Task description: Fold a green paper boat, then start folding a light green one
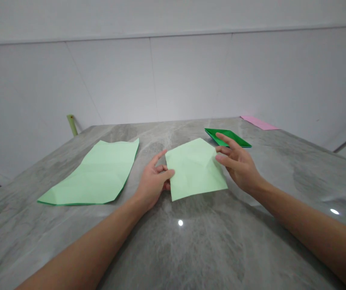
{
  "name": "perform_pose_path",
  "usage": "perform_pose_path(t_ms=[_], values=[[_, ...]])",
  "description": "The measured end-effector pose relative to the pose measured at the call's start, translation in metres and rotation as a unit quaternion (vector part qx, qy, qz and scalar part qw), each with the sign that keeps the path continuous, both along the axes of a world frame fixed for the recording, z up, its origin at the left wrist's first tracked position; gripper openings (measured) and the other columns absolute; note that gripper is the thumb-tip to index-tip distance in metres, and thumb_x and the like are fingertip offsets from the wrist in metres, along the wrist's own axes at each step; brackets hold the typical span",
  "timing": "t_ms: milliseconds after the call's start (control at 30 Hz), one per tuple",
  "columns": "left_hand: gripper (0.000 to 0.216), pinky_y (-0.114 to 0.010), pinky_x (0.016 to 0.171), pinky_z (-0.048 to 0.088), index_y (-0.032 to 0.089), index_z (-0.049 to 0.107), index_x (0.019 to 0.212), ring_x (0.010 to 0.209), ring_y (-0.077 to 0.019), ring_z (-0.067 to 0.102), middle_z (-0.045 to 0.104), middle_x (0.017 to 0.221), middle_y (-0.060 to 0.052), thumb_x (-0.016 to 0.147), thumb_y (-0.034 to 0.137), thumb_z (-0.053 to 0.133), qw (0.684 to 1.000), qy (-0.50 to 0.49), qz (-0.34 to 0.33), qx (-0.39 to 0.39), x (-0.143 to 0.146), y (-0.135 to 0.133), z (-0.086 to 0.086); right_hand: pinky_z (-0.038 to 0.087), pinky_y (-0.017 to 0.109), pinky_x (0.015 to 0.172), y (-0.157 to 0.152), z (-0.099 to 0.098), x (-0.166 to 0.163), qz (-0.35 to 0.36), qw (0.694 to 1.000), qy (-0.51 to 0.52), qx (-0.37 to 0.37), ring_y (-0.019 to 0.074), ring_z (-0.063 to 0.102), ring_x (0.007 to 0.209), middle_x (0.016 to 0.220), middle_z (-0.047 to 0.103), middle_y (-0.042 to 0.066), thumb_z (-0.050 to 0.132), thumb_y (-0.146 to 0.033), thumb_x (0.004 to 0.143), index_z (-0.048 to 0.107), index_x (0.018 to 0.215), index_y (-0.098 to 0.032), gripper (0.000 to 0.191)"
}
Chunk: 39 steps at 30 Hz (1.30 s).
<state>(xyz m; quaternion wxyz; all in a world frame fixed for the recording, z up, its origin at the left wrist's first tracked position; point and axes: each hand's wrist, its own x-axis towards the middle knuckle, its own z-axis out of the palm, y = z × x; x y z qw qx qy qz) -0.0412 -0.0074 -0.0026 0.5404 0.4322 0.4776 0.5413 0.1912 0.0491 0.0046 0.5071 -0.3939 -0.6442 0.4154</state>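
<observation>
A light green sheet of paper (194, 168), creased and roughly square, is held up just above the grey marble table (191, 241). My left hand (153, 183) pinches its left edge between thumb and fingers. My right hand (236, 163) is at the sheet's right edge, fingers stretched along it and touching it, thumb hidden behind. A larger creased light green sheet (96, 173) lies flat on the table to the left of my left hand.
A dark green folded paper (230, 137) lies beyond my right hand. A pink sheet (259, 122) rests at the table's far right edge. A pale green post (72, 125) stands past the far left corner. White walls enclose the table.
</observation>
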Motion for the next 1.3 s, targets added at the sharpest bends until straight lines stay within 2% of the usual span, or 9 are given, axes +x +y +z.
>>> perform_pose_path(t_ms=[100, 200, 300, 367, 533, 600, 833, 1133, 1300], values=[[0.062, -0.021, 0.047, 0.051, 0.016, 0.042, 0.142, 0.051, -0.0092, 0.059, 0.051, 0.072, 0.005, 0.082, 0.015, 0.056, 0.986, 0.167, -0.027, -0.009, -0.001, 0.002, -0.005, 0.047, 0.028, 0.054, 0.005, -0.004, 0.004, -0.048, 0.990, -0.130, -0.011, 0.0152, 0.058, 0.059, 0.081, 0.065, 0.002, 0.055, -0.021, 0.072, 0.060, 0.121, -0.017, 0.050], [0.057, -0.024, 0.044, 0.048, 0.006, 0.049, 0.138, 0.041, -0.0109, 0.055, 0.052, 0.062, 0.005, 0.082, 0.014, 0.052, 0.956, 0.279, -0.087, -0.028, -0.001, 0.001, -0.010, 0.052, 0.035, 0.066, 0.008, -0.010, 0.008, -0.081, 0.933, -0.351, 0.005, 0.0197, 0.062, 0.066, 0.083, 0.068, 0.007, 0.052, -0.016, 0.069, 0.073, 0.096, -0.016, 0.034], [0.052, -0.025, 0.052, 0.048, 0.010, 0.060, 0.130, 0.046, -0.0125, 0.053, 0.050, 0.054, 0.006, 0.079, 0.016, 0.059, 0.936, 0.331, -0.122, 0.004, -0.001, -0.003, -0.010, 0.049, 0.046, 0.093, 0.004, -0.014, 0.006, -0.081, 0.884, -0.445, 0.122, 0.0297, 0.064, 0.099, 0.110, 0.065, 0.016, 0.053, -0.023, 0.079, 0.072, 0.109, -0.014, 0.037], [0.046, -0.028, 0.064, 0.050, 0.013, 0.067, 0.123, 0.057, -0.0144, 0.056, 0.054, 0.060, 0.003, 0.077, 0.017, 0.063, 0.916, 0.374, -0.138, 0.053, -0.001, -0.006, -0.007, 0.041, 0.049, 0.106, -0.003, -0.018, 0.000, -0.034, 0.867, -0.461, 0.183, 0.0337, 0.053, 0.122, 0.131, 0.056, 0.019, 0.051, -0.033, 0.087, 0.067, 0.123, -0.014, 0.044], [0.032, -0.034, 0.082, 0.049, 0.018, 0.072, 0.113, 0.086, -0.0214, 0.061, 0.063, 0.097, -0.007, 0.086, 0.027, 0.058, 0.784, 0.564, -0.151, 0.210, -0.008, -0.006, -0.005, 0.025, 0.062, 0.112, -0.016, -0.027, -0.017, 0.095, 0.820, -0.542, 0.156, 0.0399, 0.027, 0.143, 0.156, 0.031, 0.017, 0.041, -0.054, 0.095, 0.042, 0.148, -0.029, 0.058], [0.029, -0.037, 0.091, 0.047, 0.019, 0.074, 0.109, 0.100, -0.0247, 0.060, 0.063, 0.107, -0.009, 0.086, 0.029, 0.059, 0.760, 0.596, -0.124, 0.227, -0.012, -0.003, -0.007, 0.022, 0.066, 0.111, -0.018, -0.028, -0.020, 0.106, 0.808, -0.561, 0.143, 0.0420, 0.022, 0.145, 0.159, 0.026, 0.015, 0.038, -0.058, 0.096, 0.036, 0.150, -0.034, 0.059], [0.050, -0.050, 0.107, 0.035, 0.019, 0.062, 0.126, 0.129, -0.0326, 0.046, 0.057, 0.138, -0.010, 0.080, 0.038, 0.067, 0.758, 0.612, -0.131, 0.184, -0.023, 0.004, -0.005, 0.015, 0.073, 0.108, -0.019, -0.022, -0.021, 0.137, 0.801, -0.564, 0.149, 0.0473, 0.016, 0.144, 0.161, 0.019, 0.016, 0.043, -0.075, 0.084, 0.030, 0.152, -0.035, 0.079], [0.079, -0.060, 0.111, 0.024, 0.016, 0.046, 0.142, 0.141, -0.0409, 0.028, 0.031, 0.157, -0.013, 0.077, 0.058, 0.065, 0.723, 0.647, -0.182, 0.160, -0.025, 0.001, -0.002, 0.014, 0.073, 0.108, -0.020, -0.021, -0.022, 0.133, 0.799, -0.567, 0.147, 0.0464, 0.015, 0.145, 0.161, 0.020, 0.016, 0.041, -0.078, 0.083, 0.030, 0.151, -0.037, 0.080], [0.086, -0.060, 0.113, 0.019, 0.017, 0.038, 0.147, 0.143, -0.0426, 0.023, 0.032, 0.157, -0.013, 0.080, 0.066, 0.058, 0.719, 0.647, -0.197, 0.159, -0.026, 0.000, -0.005, 0.019, 0.070, 0.110, -0.021, -0.024, -0.025, 0.119, 0.798, -0.573, 0.146, 0.0455, 0.017, 0.145, 0.160, 0.021, 0.016, 0.038, -0.077, 0.085, 0.031, 0.152, -0.033, 0.081]])
